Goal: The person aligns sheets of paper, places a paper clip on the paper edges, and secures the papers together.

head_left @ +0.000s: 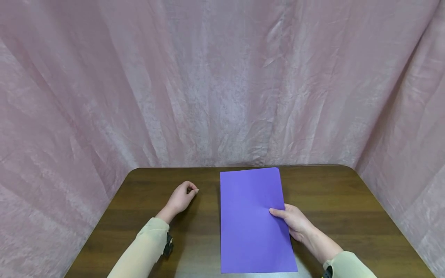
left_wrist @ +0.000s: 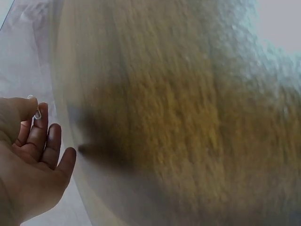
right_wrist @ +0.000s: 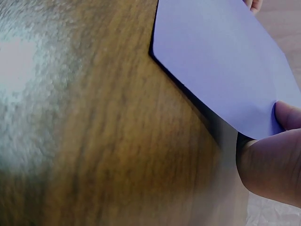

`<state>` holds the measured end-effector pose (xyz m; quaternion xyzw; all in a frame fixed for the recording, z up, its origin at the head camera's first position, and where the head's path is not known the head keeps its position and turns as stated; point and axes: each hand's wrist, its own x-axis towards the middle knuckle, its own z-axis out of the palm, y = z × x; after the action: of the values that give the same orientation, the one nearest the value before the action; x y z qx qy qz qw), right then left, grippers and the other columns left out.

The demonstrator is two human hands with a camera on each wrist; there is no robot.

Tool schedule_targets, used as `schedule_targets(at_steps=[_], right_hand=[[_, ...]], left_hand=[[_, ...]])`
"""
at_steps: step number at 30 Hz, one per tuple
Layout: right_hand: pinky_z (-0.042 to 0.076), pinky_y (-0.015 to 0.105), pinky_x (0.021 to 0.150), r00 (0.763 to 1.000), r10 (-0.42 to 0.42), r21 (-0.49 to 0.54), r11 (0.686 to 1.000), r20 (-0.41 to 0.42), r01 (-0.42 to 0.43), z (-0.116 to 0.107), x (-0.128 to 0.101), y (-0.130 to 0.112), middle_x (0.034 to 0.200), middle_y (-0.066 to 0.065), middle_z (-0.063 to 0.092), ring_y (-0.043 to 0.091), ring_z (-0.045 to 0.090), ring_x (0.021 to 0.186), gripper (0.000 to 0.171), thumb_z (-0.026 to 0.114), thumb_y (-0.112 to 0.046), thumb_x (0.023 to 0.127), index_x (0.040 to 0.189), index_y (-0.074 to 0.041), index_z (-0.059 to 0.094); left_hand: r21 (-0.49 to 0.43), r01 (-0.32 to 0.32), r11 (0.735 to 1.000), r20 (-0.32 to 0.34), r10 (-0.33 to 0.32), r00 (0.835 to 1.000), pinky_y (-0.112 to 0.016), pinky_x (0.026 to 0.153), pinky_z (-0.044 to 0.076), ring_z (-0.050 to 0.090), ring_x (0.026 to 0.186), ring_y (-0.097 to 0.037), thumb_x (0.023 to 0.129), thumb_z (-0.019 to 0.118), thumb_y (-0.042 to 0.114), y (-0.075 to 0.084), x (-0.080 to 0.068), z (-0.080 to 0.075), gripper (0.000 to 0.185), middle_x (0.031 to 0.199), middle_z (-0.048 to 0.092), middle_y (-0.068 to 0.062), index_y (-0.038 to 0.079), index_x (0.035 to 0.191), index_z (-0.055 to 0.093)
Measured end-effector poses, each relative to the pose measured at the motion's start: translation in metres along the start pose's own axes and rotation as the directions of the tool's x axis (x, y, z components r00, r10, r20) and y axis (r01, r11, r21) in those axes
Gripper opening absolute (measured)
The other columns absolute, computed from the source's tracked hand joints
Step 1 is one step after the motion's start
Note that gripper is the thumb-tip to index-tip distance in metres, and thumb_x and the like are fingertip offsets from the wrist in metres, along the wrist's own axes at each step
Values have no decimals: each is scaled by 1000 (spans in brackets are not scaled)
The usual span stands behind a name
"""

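Left of centre in the head view, the left hand (head_left: 181,199) rests on the table (head_left: 347,200), fingers loosely curled and holding nothing. Just right of centre lies a purple sheet (head_left: 252,220), reaching the frame's bottom edge. The right hand (head_left: 294,221) pinches its right edge, thumb on top.

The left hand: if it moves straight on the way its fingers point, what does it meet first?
Probably the purple paper sheet. The left hand points right across bare wooden table; whether the line passes beyond the sheet is unclear.
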<state>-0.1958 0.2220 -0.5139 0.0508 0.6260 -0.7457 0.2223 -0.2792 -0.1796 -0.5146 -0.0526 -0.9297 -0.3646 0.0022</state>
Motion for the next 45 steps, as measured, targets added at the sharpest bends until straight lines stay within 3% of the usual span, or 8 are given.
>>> schedule_targets(at_steps=[11, 21, 29, 36, 42, 45], right_hand=[[60, 38, 72, 1000, 4, -3, 1000, 2, -4, 2, -3, 3, 92, 8, 76, 22, 73, 82, 23, 65, -17, 100, 118, -2, 62], [60, 38, 72, 1000, 7, -12, 1000, 7, -7, 4, -6, 5, 93, 7, 75, 22, 73, 83, 23, 64, -17, 101, 118, -2, 63], [59, 36, 70, 1000, 6, -5, 1000, -6, -6, 1, -2, -3, 91, 6, 76, 20, 73, 81, 16, 65, -18, 101, 112, -6, 65], [60, 37, 73, 1000, 1, -4, 1000, 8, -1, -3, 0, -4, 94, 6, 76, 21, 73, 84, 25, 65, -18, 102, 122, -3, 62], [59, 37, 72, 1000, 1, -1, 1000, 10, -1, -2, 0, -3, 93, 6, 75, 20, 73, 83, 23, 64, -17, 101, 119, -3, 63], [59, 36, 72, 1000, 3, 5, 1000, 9, -3, -1, -1, -2, 93, 6, 75, 20, 73, 83, 20, 64, -17, 101, 118, -4, 63]], left_hand=[[-183, 33, 983, -31, -40, 999, -44, 89, 50, 61, 101, -23, 101, 68, 19, -2, -6, 4, 12, 108, 68, -5, 10, 107, 70], [-431, 133, 893, -4, -149, 989, -43, 94, 50, 61, 111, -28, 103, 63, 12, 4, -9, 6, 24, 124, 67, -13, 0, 123, 70], [-488, 117, 865, -11, -140, 990, -39, 97, 48, 62, 115, -32, 102, 62, 8, 9, 2, 1, 35, 121, 69, -19, -4, 135, 61], [-540, 140, 830, 4, -164, 986, -36, 94, 47, 62, 114, -37, 99, 66, 7, 10, 6, 0, 39, 113, 70, -22, -5, 136, 59], [-584, 156, 797, 1, -191, 982, -47, 98, 47, 62, 112, -39, 96, 72, 9, 14, 4, -3, 40, 107, 71, -18, -3, 132, 61], [-584, 167, 794, 3, -204, 979, -51, 101, 45, 62, 113, -41, 95, 73, 10, 16, 4, -4, 39, 106, 71, -17, -2, 131, 62]])
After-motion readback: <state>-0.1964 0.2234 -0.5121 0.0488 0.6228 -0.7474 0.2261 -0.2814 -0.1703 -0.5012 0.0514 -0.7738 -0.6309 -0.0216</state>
